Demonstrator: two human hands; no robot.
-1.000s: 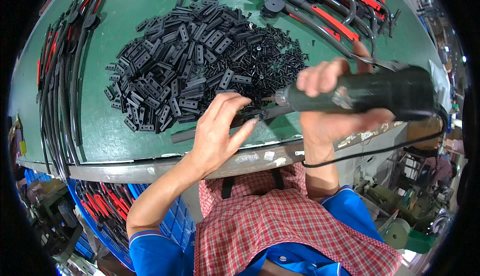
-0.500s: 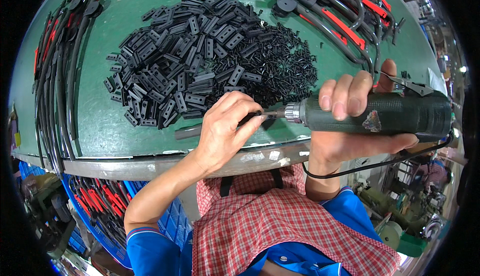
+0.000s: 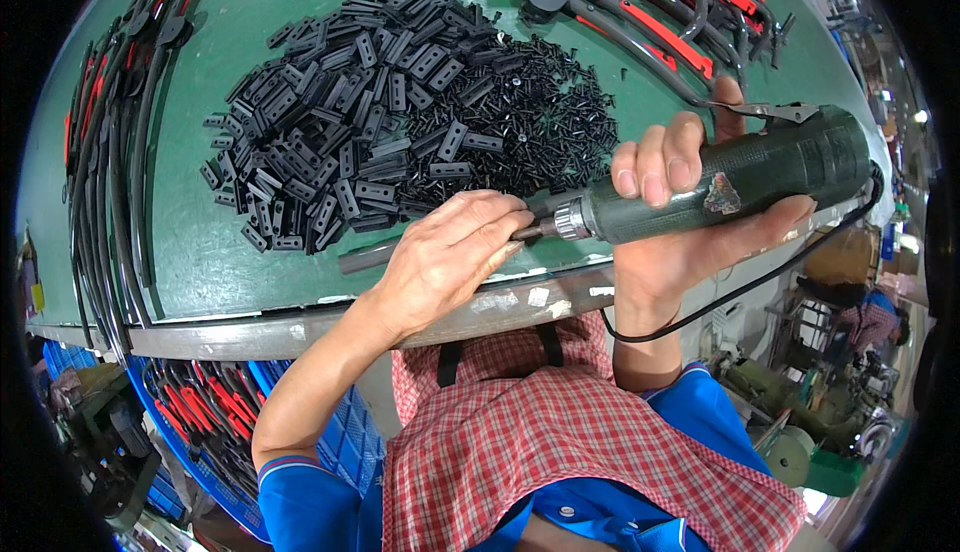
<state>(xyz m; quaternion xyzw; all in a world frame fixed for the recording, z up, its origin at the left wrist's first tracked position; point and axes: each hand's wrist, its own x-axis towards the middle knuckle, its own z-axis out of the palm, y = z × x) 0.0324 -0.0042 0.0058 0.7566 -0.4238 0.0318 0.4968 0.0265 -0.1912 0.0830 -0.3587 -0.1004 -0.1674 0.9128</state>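
Power driver runs right to left in my head view, right hand wrapped round it, bit reaching the left hand's bunched fingers, their hold hidden, over the dark bar by the table's near edge

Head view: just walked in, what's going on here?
A person's right hand grips a dark green power driver, held nearly level, its bit pointing left. The fingertips of the left hand are at the bit's tip, over a dark bar near the front edge of the green table. The fingers hide what the bit meets. Just beyond lie a heap of black two-hole blocks and many small dark screws.
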